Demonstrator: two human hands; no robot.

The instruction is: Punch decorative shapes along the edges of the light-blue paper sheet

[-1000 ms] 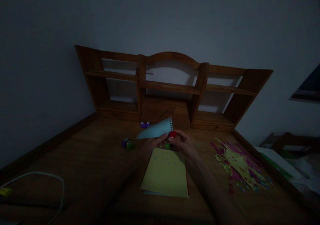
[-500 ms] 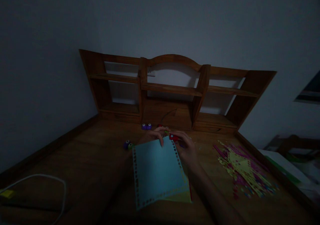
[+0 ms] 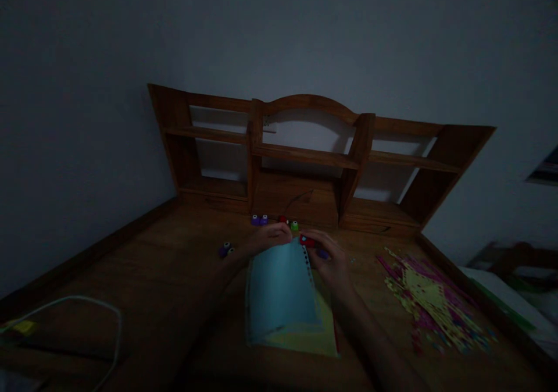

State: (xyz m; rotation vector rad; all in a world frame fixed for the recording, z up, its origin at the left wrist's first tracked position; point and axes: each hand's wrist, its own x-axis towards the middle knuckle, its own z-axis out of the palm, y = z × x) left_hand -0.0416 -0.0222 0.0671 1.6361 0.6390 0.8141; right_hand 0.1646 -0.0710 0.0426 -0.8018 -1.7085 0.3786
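Note:
A light-blue sheet of paper [image 3: 281,290] with small punched shapes down its right edge lies bowed in front of me. Under its lower right part shows a yellow sheet [image 3: 311,342]. My left hand [image 3: 275,236] is closed at the paper's top edge, its fingertips partly hidden. My right hand [image 3: 331,261] grips a small red craft punch [image 3: 307,241] at the top right corner of the blue sheet. Beside that palm is a purple item [image 3: 322,253], partly covered. Just beyond the hands stands a green punch [image 3: 294,225].
Two purple punches [image 3: 259,220] and a red one [image 3: 283,219] stand by the wooden shelf unit [image 3: 305,156]. More dark punches [image 3: 225,249] sit left. Yellow and pink punched strips [image 3: 425,290] are heaped right. A white cable [image 3: 117,322] curves at lower left.
The blue sheet has shifted and its near edge now bends, baring more of the yellow sheet. My left fingers have curled in at its top edge. The view has moved slightly.

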